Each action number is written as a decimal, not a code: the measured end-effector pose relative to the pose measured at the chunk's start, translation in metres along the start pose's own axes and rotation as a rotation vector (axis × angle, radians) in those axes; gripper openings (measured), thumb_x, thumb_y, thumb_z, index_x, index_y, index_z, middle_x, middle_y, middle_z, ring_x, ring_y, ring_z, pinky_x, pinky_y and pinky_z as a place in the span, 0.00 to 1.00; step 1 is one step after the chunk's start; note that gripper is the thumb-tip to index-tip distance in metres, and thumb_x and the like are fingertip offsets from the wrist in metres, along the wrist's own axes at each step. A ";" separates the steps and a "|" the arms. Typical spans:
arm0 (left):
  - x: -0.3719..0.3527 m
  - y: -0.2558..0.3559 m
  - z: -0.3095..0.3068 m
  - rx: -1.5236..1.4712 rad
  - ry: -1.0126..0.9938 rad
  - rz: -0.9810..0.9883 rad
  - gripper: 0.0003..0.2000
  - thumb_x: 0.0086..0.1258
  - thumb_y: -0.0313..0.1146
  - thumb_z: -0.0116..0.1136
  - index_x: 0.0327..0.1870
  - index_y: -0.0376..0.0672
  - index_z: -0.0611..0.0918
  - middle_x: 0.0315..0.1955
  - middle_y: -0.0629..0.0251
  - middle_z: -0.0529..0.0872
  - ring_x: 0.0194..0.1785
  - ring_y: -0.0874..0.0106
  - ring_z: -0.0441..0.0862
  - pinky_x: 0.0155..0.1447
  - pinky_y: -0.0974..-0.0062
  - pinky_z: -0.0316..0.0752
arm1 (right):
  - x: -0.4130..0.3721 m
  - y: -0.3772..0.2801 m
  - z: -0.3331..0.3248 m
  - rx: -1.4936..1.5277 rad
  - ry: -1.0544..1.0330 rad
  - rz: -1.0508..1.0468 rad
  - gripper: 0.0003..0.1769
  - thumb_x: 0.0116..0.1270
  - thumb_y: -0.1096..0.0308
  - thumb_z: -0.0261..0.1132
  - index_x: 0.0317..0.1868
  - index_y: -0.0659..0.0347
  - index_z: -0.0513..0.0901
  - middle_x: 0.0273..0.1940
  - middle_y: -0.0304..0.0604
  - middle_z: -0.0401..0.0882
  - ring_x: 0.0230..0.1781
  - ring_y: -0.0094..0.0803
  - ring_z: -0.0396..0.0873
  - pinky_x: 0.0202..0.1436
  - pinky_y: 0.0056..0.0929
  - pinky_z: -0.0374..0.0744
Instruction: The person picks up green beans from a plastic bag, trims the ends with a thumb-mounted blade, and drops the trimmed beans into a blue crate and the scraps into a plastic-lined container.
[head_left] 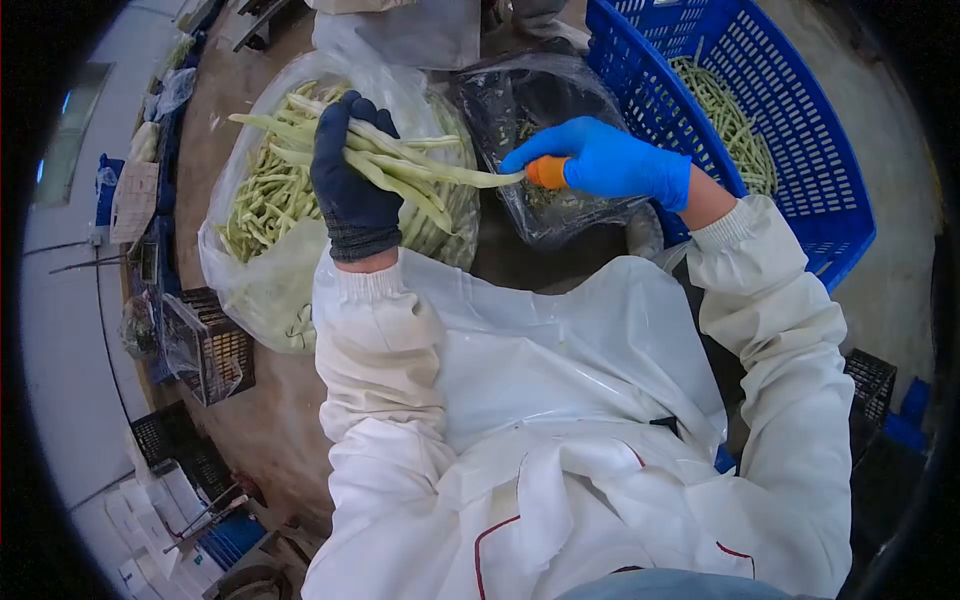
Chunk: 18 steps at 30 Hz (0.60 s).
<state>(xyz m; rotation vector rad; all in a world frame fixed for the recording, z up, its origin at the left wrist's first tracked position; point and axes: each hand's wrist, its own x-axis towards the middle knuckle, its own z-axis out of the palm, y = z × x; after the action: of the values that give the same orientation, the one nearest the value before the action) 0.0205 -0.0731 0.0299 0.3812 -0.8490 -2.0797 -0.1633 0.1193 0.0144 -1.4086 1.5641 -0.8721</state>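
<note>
My left hand [355, 170], in a dark knit glove, is closed around a bunch of long pale green beans [405, 168]. The beans stick out on both sides of the fist, and one reaches right to my other hand. My right hand [615, 160], in a blue glove, is wrapped round a short tool with an orange handle [547, 172]; its working end cannot be made out. The tip of the long bean meets the thumb and the tool. Below my left hand, a clear plastic bag [270, 290] is filled with loose green beans [270, 205].
A black plastic-lined tub [530, 225] with bean scraps stands between the bag and a blue crate [800, 130]. Beans [735, 130] lie inside the crate. A dark crate [215, 345] sits on the floor at left. A white apron [560, 350] covers my lap.
</note>
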 end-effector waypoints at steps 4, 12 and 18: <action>0.000 -0.002 -0.002 -0.003 0.011 -0.013 0.12 0.69 0.31 0.56 0.49 0.35 0.79 0.41 0.59 0.83 0.45 0.69 0.81 0.56 0.68 0.77 | -0.003 -0.004 0.007 -0.043 -0.045 -0.003 0.16 0.63 0.74 0.57 0.51 0.63 0.82 0.47 0.47 0.83 0.47 0.32 0.78 0.55 0.31 0.74; -0.004 -0.013 -0.004 0.183 0.033 0.072 0.12 0.69 0.30 0.54 0.48 0.34 0.82 0.42 0.62 0.84 0.46 0.70 0.82 0.56 0.71 0.77 | -0.003 -0.008 0.038 -0.212 -0.025 -0.195 0.11 0.54 0.70 0.61 0.39 0.61 0.81 0.35 0.52 0.81 0.38 0.50 0.79 0.43 0.40 0.76; -0.013 -0.017 0.006 0.590 -0.081 -0.135 0.09 0.63 0.26 0.58 0.41 0.31 0.84 0.34 0.60 0.86 0.36 0.71 0.84 0.46 0.76 0.79 | -0.011 -0.022 0.060 -0.663 -0.153 -0.588 0.11 0.47 0.66 0.66 0.30 0.63 0.78 0.34 0.50 0.77 0.37 0.48 0.75 0.45 0.37 0.73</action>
<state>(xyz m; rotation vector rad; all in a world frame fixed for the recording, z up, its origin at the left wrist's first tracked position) 0.0149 -0.0532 0.0228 0.6837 -1.5245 -1.9408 -0.0991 0.1293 0.0108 -2.4286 1.3904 -0.5495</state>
